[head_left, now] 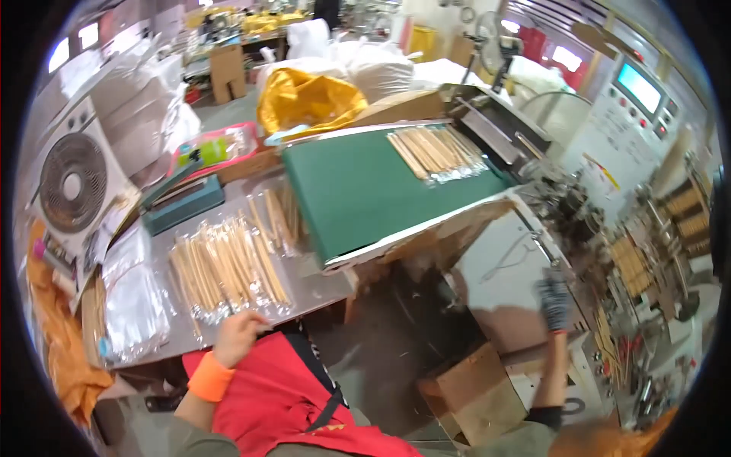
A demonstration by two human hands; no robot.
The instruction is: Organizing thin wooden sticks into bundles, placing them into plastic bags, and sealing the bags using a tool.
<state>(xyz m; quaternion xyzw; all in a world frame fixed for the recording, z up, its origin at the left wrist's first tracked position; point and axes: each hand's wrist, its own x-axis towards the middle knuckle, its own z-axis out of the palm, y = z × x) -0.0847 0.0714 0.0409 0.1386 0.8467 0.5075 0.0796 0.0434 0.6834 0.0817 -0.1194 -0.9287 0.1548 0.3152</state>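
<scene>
My left hand, bare with an orange wristband, hovers at the near edge of the grey table. Its fingers are curled together; whatever may be between them is hidden. Just beyond it lies a spread pile of wooden sticks in clear plastic wrappers. On the far right, my right hand, in a grey glove, reaches to the edge of the machine's pale panel. Blur hides how its fingers are set. More wrapped sticks rest on the green conveyor belt.
Clear plastic bags lie at the table's left, near a box fan. A teal tray and a pink basket stand behind the sticks. Below the panel is an open cardboard box. Machine parts with sticks fill the right.
</scene>
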